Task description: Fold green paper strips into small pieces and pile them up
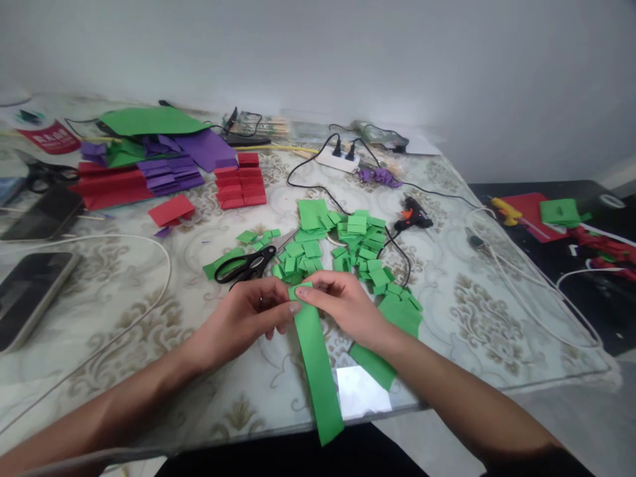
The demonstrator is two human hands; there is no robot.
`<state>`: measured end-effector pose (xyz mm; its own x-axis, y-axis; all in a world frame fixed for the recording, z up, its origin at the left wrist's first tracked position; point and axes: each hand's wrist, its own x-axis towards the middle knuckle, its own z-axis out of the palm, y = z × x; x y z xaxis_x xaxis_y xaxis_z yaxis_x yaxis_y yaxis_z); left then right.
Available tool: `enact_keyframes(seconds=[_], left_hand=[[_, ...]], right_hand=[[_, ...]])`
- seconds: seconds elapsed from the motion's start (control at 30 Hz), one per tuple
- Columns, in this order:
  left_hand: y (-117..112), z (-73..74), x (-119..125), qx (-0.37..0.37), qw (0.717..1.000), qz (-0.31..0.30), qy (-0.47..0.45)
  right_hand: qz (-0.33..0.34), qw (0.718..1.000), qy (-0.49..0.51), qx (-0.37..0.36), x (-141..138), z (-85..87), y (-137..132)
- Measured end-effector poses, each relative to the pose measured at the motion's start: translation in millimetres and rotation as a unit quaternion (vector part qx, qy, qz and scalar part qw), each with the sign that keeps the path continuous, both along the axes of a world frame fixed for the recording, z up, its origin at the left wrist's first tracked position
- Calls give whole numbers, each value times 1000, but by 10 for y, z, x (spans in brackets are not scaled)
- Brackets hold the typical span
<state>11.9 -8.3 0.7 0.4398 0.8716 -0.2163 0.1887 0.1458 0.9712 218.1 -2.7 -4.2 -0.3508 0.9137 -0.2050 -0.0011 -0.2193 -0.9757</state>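
Note:
A long green paper strip (pixel 316 371) hangs down toward me, its lower end past the table's front edge. My left hand (pixel 251 311) pinches the top left of the strip between thumb and fingers. From the other side my right hand (pixel 348 308) grips the same top end, its thumb lying flat on the paper. The top edge looks folded over. Just beyond my hands lie black-handled scissors (pixel 248 264), blades partly over a heap of small green paper pieces (pixel 303 255). Larger green sheets (pixel 382 364) lie partly under my right forearm.
A black glue gun (pixel 415 215) rests at the right, its cord running among the green pieces. Behind are a white power strip (pixel 338 159) and folded red paper (pixel 241 182). Phones (pixel 34 298) and a white cable (pixel 166 265) lie left.

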Motion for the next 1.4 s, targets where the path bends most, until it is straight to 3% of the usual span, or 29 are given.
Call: enact_keyframes(seconds=[0.13,0.43,0.7,1.0,1.4], left_hand=[[3,40,-28,98,994,53,1],[-14,37,-55,257,963,58,62],[-3,55,-116,310,948,22,71],[16,-59,-106,395,917,13,48],[24,-41,-109,393,917,8,63]], right_hand=[[-2,999,30,-33,5,35,-2],[38,998,31,-33,50,0,-14],[27,997,41,-54,36,44,-24],[30,996,54,-59,29,11,-35],[30,996,57,-60,39,33,-23]])
